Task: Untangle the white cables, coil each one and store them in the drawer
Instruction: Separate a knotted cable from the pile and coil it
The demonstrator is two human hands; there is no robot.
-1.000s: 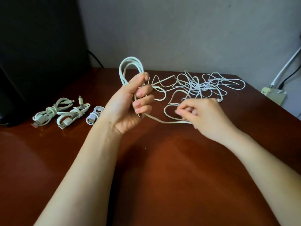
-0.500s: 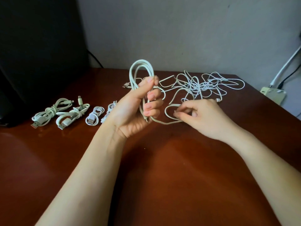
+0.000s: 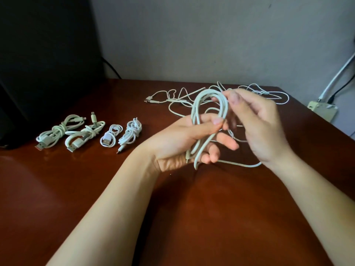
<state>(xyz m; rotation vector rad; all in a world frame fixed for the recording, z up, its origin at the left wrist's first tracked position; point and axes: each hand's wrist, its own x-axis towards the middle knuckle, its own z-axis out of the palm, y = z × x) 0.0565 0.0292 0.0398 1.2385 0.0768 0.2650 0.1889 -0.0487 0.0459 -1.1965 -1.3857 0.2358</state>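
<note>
Mid-wind, approx halfway by the look of it. Clamping the half-wound cable (image 3: 209, 112) upright in left grip (image 3: 184, 139): thumb + fingers curled round the bunched loops, w/ two lower fingers sticking out looser. Laying next turn over top of loop w/ right grip (image 3: 259, 127): fingertips blurred, but apparently pinched on the strand there. Held above the table (image 3: 96, 198), not resting on it.

Risks, prob.:
- Could lose loops out past those slack lower fingers → sprung coil, rewind needed.
- Could drag the free tail (image 3: 240, 164), lying on table under right wrist. If snagged in the loose tangle (image 3: 180, 100) behind the hands, could pull a knot tight or haul the lot fwd.
- Uneven loop sizes = sloppy coil, hard to tie off.

Around:
- Far left: big dark object (image 3: 38, 54), unclear what.
- Next: four finished coils (image 3: 84, 134) in a row on table, well apart from the work.
- Behind both hands: the tangle, w/ nothing blocking reach to it.
- Far right: wall box (image 3: 322, 110) w/ own leads, best left alone.
- No drawer in view.
</note>
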